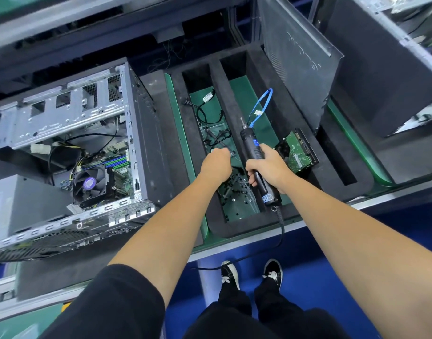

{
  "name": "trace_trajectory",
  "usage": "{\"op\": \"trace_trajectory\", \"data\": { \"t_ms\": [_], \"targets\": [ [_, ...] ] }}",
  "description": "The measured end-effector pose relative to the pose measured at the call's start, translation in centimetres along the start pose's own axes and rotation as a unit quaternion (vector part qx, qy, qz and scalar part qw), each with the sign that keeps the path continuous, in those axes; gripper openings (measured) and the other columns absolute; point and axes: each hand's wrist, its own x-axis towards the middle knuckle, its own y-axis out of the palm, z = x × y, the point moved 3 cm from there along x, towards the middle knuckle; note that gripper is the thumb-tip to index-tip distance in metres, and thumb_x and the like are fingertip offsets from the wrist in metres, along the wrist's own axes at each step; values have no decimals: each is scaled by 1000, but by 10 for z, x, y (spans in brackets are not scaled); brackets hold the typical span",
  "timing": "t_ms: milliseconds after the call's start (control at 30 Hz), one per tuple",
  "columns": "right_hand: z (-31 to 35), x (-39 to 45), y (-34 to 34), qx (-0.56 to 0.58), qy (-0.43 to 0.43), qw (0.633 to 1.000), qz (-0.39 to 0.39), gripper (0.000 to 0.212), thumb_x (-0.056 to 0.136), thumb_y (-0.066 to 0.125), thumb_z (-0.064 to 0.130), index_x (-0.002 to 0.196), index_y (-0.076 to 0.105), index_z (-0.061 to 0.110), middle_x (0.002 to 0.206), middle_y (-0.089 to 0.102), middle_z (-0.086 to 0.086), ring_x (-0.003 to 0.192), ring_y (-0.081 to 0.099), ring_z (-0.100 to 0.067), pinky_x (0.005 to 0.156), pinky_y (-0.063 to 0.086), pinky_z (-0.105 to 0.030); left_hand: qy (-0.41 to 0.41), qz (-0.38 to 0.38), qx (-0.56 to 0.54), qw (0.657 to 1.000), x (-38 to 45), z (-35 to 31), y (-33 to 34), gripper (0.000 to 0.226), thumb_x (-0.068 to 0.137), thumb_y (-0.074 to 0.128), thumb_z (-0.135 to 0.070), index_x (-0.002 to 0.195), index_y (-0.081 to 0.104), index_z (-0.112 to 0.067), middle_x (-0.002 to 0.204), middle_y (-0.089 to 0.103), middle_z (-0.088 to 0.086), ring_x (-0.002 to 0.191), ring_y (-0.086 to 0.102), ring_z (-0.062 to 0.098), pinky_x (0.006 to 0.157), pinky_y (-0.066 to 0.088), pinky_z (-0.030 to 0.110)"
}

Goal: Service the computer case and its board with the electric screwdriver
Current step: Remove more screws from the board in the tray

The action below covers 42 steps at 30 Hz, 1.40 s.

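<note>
Gripped by right hand (268, 165): screwdriver (257, 162), tip away, over foam tray (234, 231), cord (271, 243) trailing off bench edge. Left hand (216, 161) beside it, curled over slot of loose screws (237, 187); hold on anything not visible. Drive (298, 150) just right. Open case (70, 152) left of tray, board (117, 165) inside.

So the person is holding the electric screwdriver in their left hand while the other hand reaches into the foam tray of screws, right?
Not quite: the head view shows the electric screwdriver gripped in the right hand. It is the left hand that reaches into the foam tray of screws.
</note>
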Motion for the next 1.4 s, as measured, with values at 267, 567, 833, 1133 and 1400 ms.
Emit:
{"op": "trace_trajectory", "data": {
  "t_ms": [267, 567, 833, 1133, 1400],
  "targets": [
    [2, -2, 1, -4, 1, 1000, -8, 54, 80, 60, -1, 131, 41, -1, 71, 57, -17, 52, 55, -27, 50, 52, -33, 84, 68, 262, 959, -3, -8, 33, 25, 89, 49, -4, 111, 56, -13, 109, 64, 3, 97, 64, 25, 67, 40, 30],
    [3, -2, 0, -8, 4, 1000, -5, 38, 81, 60, -2, 116, 47, -5, 70, 56, -17, 51, 55, -27, 50, 52, -34, 87, 72, 283, 952, 2, -8, 35, 27, 89, 49, -5, 115, 54, -13, 110, 65, 2, 98, 64, 23, 68, 40, 29],
    [2, 0, -1, -6, 3, 1000, 1, 37, 82, 61, 1, 116, 48, -2, 69, 58, -13, 50, 56, -26, 50, 52, -34, 67, 71, 278, 956, 2, -8, 41, 29, 90, 48, -6, 117, 53, -15, 111, 64, 0, 101, 63, 21, 68, 37, 27],
    [2, 2, -2, -3, 5, 1000, 8, 33, 82, 61, -1, 113, 48, -3, 69, 57, -16, 51, 55, -28, 49, 51, -33, 85, 110, 270, 953, 0, -13, 47, 25, 88, 49, -3, 110, 58, -13, 110, 64, 1, 98, 64, 23, 67, 41, 29],
    [2, 3, -2, 2, 6, 1000, 8, 31, 82, 60, -2, 111, 48, -3, 69, 57, -17, 50, 55, -27, 50, 52, -35, 101, 150, 236, 955, 0, -12, 45, 28, 88, 49, -7, 115, 54, -9, 115, 61, 6, 102, 61, 27, 72, 44, 33]
  ]
}}
